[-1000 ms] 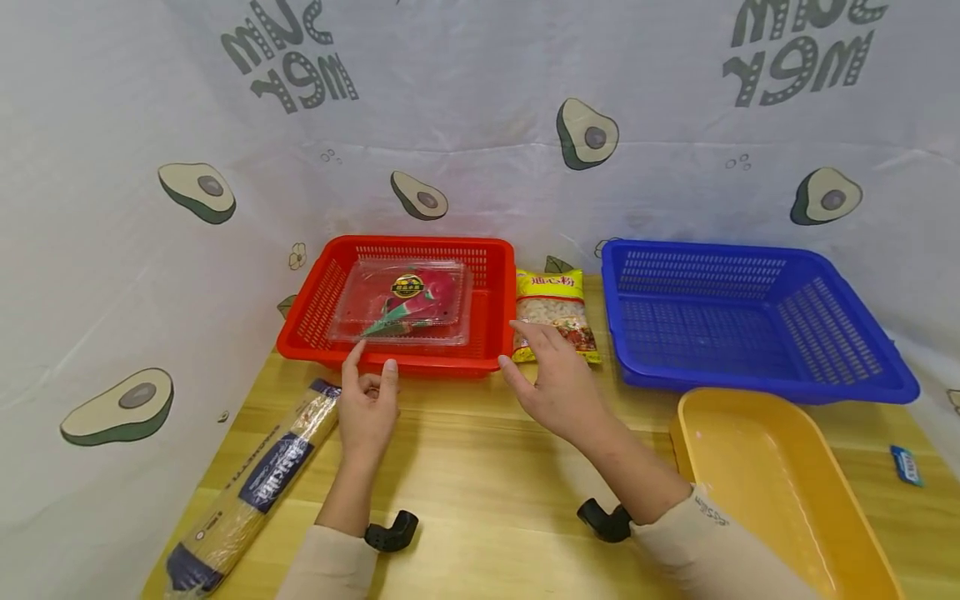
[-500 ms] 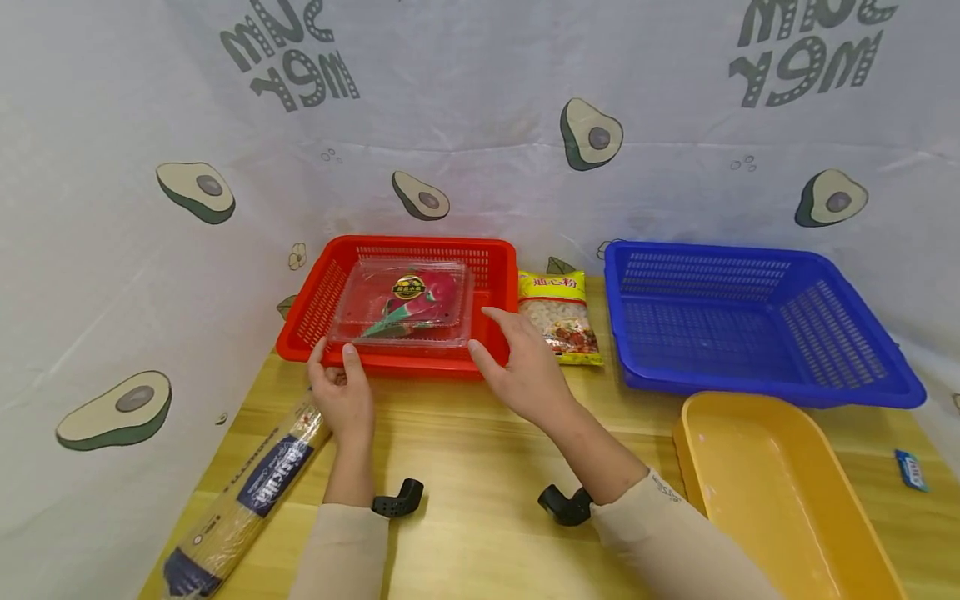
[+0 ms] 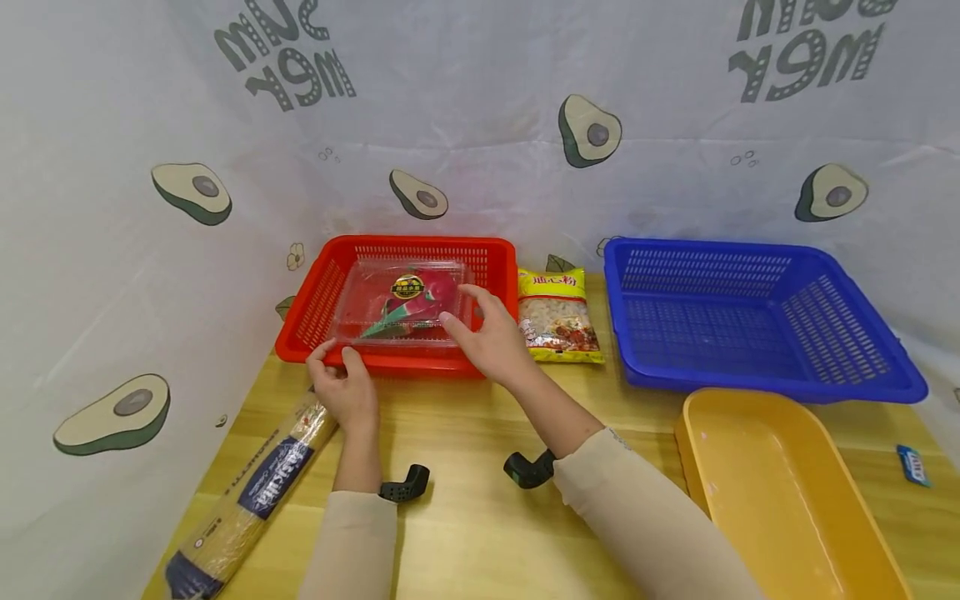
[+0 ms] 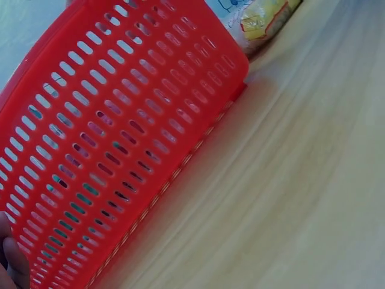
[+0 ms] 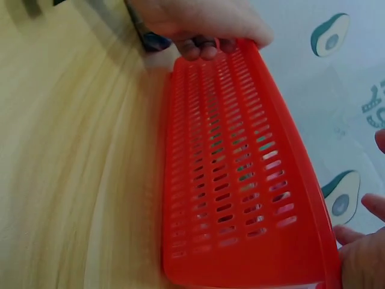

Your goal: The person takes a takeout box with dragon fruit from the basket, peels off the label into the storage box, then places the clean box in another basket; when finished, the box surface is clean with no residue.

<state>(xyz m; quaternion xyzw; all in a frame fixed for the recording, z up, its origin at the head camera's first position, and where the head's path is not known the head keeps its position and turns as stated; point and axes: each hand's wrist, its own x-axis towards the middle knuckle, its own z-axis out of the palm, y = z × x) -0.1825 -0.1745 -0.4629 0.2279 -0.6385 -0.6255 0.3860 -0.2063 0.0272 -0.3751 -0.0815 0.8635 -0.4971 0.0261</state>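
Observation:
A red plastic basket (image 3: 420, 362) stands against the back cloth. In it lies a clear lidded plastic box (image 3: 360, 292) with pink, green-tipped fruit (image 3: 441, 290) inside, like dragon fruit. My left hand (image 3: 347, 396) grips the basket's front rim near the left corner; the right wrist view shows its fingers (image 5: 207, 51) curled below the rim on the outside. Over the front right of the basket, my right hand (image 3: 491, 337) reaches in with fingers spread, thumb and index fingertips overlapping the box's right edge in the head view. Only a bit of the left fingers shows in the left wrist view.
A spaghetti pack (image 3: 258, 492) lies at the left, its end close to my left hand. Right of the red basket leans a yellow pasta bag (image 3: 558, 321). Farther right are a blue basket (image 3: 697, 325), a yellow tray (image 3: 750, 467) and a small blue packet (image 3: 912, 465).
My left hand has moved left and taken hold of the red basket's front rim. My right hand has moved left, from beside the pasta bag to over the clear box's right edge.

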